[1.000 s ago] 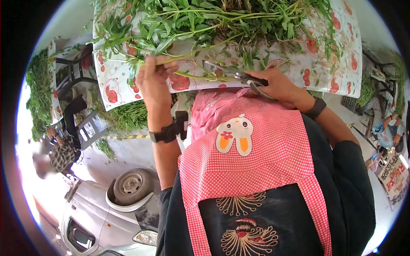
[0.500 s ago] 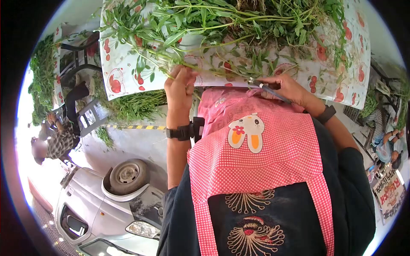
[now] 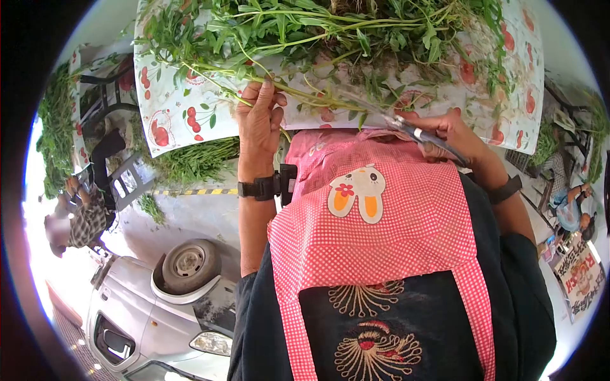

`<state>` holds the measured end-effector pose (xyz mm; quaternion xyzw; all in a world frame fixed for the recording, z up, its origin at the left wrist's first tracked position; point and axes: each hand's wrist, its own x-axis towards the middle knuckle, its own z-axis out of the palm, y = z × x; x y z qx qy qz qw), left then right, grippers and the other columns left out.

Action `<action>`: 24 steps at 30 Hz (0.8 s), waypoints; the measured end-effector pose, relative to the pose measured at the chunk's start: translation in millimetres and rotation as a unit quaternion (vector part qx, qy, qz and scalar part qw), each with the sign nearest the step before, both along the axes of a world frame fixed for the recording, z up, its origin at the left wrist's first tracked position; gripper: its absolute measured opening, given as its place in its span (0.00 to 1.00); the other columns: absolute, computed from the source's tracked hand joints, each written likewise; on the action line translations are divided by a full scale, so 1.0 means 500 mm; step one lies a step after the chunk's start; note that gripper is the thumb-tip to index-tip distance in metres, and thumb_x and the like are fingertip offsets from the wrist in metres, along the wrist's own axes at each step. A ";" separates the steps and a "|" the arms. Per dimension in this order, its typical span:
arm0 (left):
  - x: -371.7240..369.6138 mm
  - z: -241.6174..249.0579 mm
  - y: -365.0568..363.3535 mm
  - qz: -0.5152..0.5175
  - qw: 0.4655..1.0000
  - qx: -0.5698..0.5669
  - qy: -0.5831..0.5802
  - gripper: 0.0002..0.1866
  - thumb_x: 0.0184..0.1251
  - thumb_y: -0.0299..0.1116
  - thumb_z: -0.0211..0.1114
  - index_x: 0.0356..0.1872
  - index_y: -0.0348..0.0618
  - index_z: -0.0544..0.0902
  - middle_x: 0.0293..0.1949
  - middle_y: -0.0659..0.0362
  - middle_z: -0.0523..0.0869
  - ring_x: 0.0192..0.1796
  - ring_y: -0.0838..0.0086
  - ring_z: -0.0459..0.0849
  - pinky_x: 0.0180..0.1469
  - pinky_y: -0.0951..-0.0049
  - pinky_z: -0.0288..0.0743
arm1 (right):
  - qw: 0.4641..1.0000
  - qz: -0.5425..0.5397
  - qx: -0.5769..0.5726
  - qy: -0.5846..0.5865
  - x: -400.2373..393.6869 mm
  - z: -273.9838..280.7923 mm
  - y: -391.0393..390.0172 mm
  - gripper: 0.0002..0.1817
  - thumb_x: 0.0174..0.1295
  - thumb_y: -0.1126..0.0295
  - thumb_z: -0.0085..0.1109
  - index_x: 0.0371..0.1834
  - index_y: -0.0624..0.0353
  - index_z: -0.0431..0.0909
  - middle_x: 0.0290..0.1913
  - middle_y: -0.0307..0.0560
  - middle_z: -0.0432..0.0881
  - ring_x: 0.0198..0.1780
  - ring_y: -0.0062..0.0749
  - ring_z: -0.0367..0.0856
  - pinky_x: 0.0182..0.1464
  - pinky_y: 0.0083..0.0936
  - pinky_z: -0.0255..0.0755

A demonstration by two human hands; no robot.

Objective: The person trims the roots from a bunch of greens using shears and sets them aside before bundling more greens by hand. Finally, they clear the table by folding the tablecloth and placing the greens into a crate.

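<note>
My left hand pinches thin green plant stems near the front edge of the cherry-print tablecloth. To the right, my right hand is wrapped round the dark handles of scissors. The metal blades point up and left toward the stems; whether they touch them I cannot tell. Above both hands lies a large heap of leafy green plants, with some brownish roots at the top.
Cut greens lie below the table's left side. A silver car stands at lower left. One person sits at far left, another person at far right. A lettered sign is at lower right.
The scissors have swung up, their blades now showing toward the stems. My left hand now holds the stems higher and more in view. The whole view has shifted slightly.
</note>
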<state>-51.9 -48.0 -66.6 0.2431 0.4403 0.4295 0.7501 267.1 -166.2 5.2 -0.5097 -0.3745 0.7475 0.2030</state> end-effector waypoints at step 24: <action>0.029 0.004 -0.025 0.041 0.999 -0.026 0.009 0.05 0.65 0.30 0.62 0.37 0.41 0.76 0.30 0.59 0.82 0.27 0.78 0.83 0.13 0.88 0.53 | 0.996 0.044 -0.074 -0.018 -0.045 -0.003 0.013 0.23 0.61 0.54 0.61 0.54 0.56 0.78 0.19 0.32 0.73 0.17 0.14 0.70 0.16 0.13 0.62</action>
